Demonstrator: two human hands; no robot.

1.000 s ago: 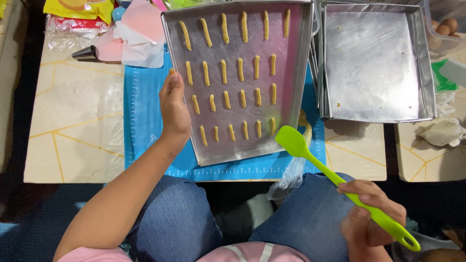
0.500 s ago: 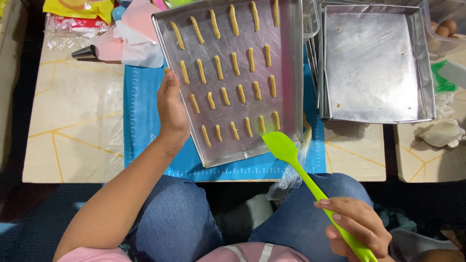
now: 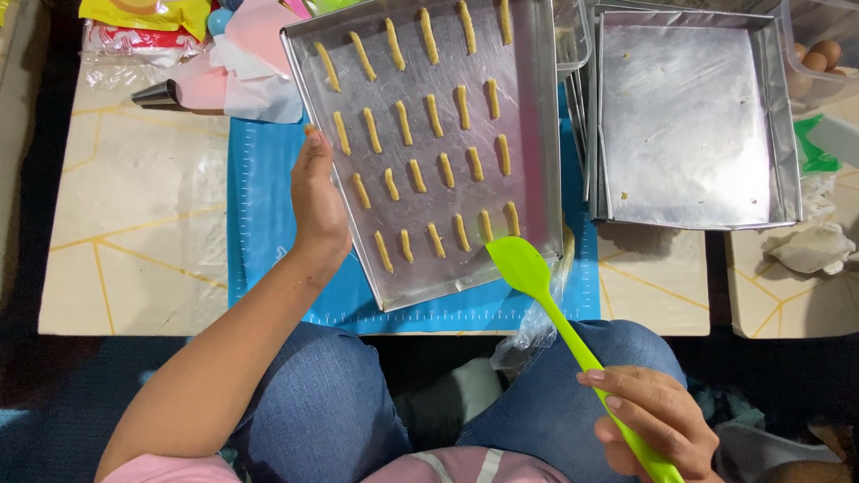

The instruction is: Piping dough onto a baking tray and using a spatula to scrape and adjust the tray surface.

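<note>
A metal baking tray [image 3: 537,116] lies tilted on a blue mat [image 3: 268,206], with several rows of short piped dough sticks [image 3: 428,170] on it. My left hand [image 3: 315,201] grips the tray's left rim. Over my lap, my right hand [image 3: 653,420] holds the handle of a lime green spatula [image 3: 528,273]. The spatula's blade rests at the tray's near right corner, close to the last dough stick in the front row.
An empty metal tray [image 3: 689,125] sits on a stack to the right. A piping bag [image 3: 206,89] and plastic packets lie at the back left. Crumpled tissue [image 3: 814,249] and eggs [image 3: 819,55] are at the far right. The cream table [image 3: 125,241] ends at my knees.
The tray has turned counter-clockwise under my left hand and shifted away. My right hand has brought the spatula blade up to the tray's near right corner.
</note>
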